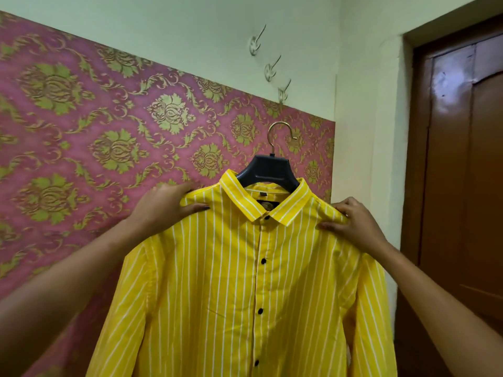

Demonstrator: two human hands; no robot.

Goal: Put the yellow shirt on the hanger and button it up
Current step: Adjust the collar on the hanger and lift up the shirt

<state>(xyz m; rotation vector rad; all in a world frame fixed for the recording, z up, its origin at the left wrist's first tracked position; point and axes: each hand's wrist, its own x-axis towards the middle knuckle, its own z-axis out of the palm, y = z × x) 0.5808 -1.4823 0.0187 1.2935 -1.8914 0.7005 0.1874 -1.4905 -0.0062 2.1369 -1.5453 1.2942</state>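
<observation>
Found shirt (pixel 231 268) seated on hanger (pixel 268 170), held upright before patterned wall, buttoned from collar down as far as seen. Noted left hand (pixel 166 205) pinching one shoulder, right hand (pixel 353 224) pinching the other, thumbs in front, fingers curled over the top. Recorded hanger's hook below wall hooks (pixel 269 69), apart from them; door (pixel 462 186) at right.

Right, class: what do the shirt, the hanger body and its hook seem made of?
Shirt: thin woven cloth, perhaps cotton; it creases and drapes. Hanger body: probably matte dark plastic, smoothly moulded. Hook: metal, with a brassy sheen.
</observation>
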